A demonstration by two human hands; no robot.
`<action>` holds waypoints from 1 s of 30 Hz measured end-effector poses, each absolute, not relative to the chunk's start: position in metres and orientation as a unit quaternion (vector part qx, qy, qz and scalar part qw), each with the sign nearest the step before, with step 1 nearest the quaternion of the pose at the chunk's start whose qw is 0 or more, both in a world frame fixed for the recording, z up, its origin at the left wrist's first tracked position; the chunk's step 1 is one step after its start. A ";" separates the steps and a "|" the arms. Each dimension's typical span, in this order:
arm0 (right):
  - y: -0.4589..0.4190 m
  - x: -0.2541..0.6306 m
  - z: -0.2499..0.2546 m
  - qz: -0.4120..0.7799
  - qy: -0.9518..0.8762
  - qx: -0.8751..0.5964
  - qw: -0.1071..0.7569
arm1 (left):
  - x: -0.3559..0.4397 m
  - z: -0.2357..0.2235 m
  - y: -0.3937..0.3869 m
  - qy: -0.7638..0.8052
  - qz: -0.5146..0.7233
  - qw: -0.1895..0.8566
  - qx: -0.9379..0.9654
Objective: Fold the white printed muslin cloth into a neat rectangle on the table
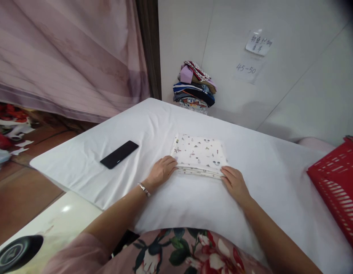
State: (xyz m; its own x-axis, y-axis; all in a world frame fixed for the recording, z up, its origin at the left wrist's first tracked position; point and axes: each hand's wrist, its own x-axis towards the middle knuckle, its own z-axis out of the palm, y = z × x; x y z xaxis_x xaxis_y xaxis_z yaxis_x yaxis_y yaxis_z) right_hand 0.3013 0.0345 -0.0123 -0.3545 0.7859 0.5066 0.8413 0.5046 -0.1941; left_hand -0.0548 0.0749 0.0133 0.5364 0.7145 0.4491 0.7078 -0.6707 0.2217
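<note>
A white cloth with small printed motifs [197, 152] lies on the table, folded into a layered rectangle. At its near left corner is my left hand [162, 170], closed on the edge with its fingers together; the thumb is mostly hidden. My right hand [235, 185] pinches the near right corner, fingers on top and thumb lower at the side. Several layers show along the front fold between my hands.
A white sheet [267, 171] covers the table. Left of the cloth lies a black phone [119, 154]. Folded clothes [195, 89] are stacked at the back by the wall. A red plastic basket [336, 179] stands at the right, and a dark round object [18, 253] sits at lower left.
</note>
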 end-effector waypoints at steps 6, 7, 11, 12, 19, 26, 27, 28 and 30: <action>0.033 0.303 -0.020 -0.039 -0.816 -0.511 0.268 | -0.059 0.021 0.067 0.417 0.307 0.080 0.852; 0.032 0.303 -0.019 -0.039 -0.816 -0.513 0.262 | -0.058 0.024 0.067 0.427 0.318 0.086 0.842; 0.034 0.288 0.001 -0.053 -0.816 -0.524 0.238 | -0.042 0.037 0.079 0.449 0.363 0.061 0.814; 0.037 0.282 0.008 -0.057 -0.818 -0.521 0.237 | -0.035 0.039 0.084 0.444 0.369 0.051 0.815; 0.070 0.250 0.016 -0.044 -0.829 -0.528 0.177 | 0.007 0.018 0.101 0.513 0.218 -0.004 0.830; 0.077 0.259 -0.022 -0.024 -0.819 -0.560 0.126 | 0.006 0.013 0.102 0.535 0.161 0.059 0.828; 0.076 0.260 -0.022 -0.021 -0.819 -0.559 0.124 | 0.006 0.018 0.106 0.543 0.153 0.076 0.822; 0.075 0.260 -0.022 -0.016 -0.820 -0.559 0.122 | 0.006 0.022 0.111 0.553 0.151 0.085 0.815; 0.075 0.261 -0.020 -0.003 -0.819 -0.561 0.117 | 0.006 0.028 0.119 0.573 0.161 0.077 0.800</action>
